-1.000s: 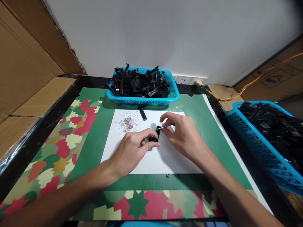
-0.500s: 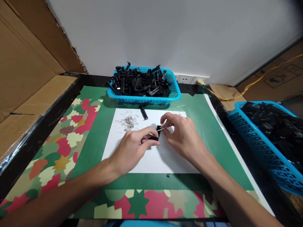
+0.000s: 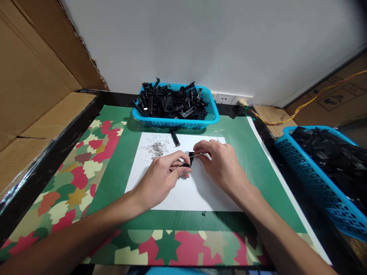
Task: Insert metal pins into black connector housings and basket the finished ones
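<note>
A small black plastic part (image 3: 191, 156) is pinched between the thumb and fingers of my left hand (image 3: 164, 173), over the white paper (image 3: 177, 194). My right hand (image 3: 222, 162) grips slim metal tweezers (image 3: 199, 154), whose tip reaches the black part; the tip itself is too small to make out. To the left on the paper lies a loose pile of tiny bent wire springs (image 3: 156, 149). Another black plastic part (image 3: 174, 138) rests at the paper's far edge. My left fingers hide much of the held part.
Behind the paper stands a blue basket (image 3: 174, 123) heaped with black plastic parts. A second blue basket (image 3: 321, 179) of black pieces is at the right. Cardboard (image 3: 37, 57) walls the left side. A cable (image 3: 298, 110) runs from the wall socket (image 3: 225, 98).
The held part has tilted slightly, and my left fingers have shifted a little on it. The tweezers stay against it at a flatter angle. The camera view has moved slightly.
</note>
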Tool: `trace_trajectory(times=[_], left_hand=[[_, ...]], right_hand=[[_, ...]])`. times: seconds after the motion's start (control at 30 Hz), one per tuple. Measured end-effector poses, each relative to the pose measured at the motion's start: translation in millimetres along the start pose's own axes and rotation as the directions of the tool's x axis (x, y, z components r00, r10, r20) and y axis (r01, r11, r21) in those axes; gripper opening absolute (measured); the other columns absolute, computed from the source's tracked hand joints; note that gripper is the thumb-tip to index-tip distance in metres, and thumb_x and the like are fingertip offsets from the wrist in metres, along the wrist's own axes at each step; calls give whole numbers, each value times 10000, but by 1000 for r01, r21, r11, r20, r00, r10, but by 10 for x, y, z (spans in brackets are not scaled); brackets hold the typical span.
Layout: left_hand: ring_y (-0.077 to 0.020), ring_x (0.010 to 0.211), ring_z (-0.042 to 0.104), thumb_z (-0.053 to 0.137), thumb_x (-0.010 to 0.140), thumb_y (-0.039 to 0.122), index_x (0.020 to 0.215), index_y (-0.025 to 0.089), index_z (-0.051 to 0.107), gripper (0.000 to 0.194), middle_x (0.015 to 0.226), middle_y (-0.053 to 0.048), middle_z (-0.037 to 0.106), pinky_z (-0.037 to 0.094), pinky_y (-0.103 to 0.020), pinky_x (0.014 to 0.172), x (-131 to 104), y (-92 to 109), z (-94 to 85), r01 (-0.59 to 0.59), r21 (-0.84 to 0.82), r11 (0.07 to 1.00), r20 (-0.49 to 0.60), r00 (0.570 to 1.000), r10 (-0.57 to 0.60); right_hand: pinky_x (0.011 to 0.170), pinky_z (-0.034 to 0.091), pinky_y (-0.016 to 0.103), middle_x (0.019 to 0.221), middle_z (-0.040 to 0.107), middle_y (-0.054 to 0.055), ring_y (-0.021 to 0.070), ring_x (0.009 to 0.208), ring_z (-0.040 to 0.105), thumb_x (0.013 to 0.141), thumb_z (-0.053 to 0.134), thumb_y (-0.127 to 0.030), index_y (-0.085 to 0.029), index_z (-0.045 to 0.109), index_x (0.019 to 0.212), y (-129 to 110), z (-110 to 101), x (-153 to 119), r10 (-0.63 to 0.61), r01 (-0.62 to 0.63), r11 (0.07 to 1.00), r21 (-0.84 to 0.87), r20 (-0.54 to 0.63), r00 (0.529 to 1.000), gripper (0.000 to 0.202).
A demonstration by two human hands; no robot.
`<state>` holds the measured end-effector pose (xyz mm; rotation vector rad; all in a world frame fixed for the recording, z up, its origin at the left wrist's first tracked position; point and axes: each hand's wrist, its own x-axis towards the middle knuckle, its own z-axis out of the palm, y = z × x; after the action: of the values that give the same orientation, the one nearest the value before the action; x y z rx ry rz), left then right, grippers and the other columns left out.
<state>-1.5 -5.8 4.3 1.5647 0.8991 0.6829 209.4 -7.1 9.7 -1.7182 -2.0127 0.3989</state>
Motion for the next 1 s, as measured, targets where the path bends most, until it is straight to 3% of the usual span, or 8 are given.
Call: trace_trajectory(times=[0.17,0.3,0.43,0.6,0.7,0.83,1.0], left_hand=[[-122,635,605,636,997,224,991,207,640,18,758,2,708,442,-234,594,11,9,-14,33,-22,999,7,999,-33],[-101,569,530,651,999,269,982,203,628,72,761,0,714,429,-243,590,16,-6,-23,36,-40,999,3,999,-35],[-86,530,478,640,1014,307,999,210,612,102,782,11,709,419,-249,576,24,-27,-30,48,-71,996,10,999,-47],[-81,519,472,612,1023,283,1004,212,598,75,758,25,671,392,-247,552,43,-29,-37,59,-108,992,6,998,-59],[-80,513,472,605,1025,282,997,208,596,79,748,26,652,385,-248,544,55,-26,-45,61,-109,992,14,998,-60],[-81,508,485,601,1024,278,1003,205,606,76,749,24,642,382,-248,535,66,-34,-51,59,-98,993,32,998,-56],[-75,499,478,600,1029,277,1004,207,605,74,740,32,635,375,-248,532,69,-38,-50,51,-105,993,40,998,-47]], right_hand=[[779,537,317,957,803,57,210,839,760,867,612,31,-200,788,1029,2,-12,8,-4,4,1000,17,3,1000,334],[751,516,335,968,806,60,218,816,726,924,629,-55,-212,801,1035,7,-106,8,-20,20,1000,6,-25,999,258],[742,514,358,975,812,66,221,778,703,1002,626,-192,-214,808,1025,53,-242,26,-38,45,998,50,-131,991,184],[886,554,408,1111,804,80,263,978,741,1046,602,-269,-230,806,1028,133,-288,57,-142,159,986,43,-266,953,209],[834,595,391,997,812,68,238,862,751,1034,642,-331,-224,793,936,135,-225,61,-62,122,974,192,-292,955,210],[784,640,362,882,779,69,209,780,743,1034,644,-406,-195,739,874,74,-60,65,82,40,854,519,-210,974,282],[813,660,382,898,759,72,198,787,733,1040,626,-439,-197,702,924,23,87,90,112,-8,771,637,-123,986,279]])
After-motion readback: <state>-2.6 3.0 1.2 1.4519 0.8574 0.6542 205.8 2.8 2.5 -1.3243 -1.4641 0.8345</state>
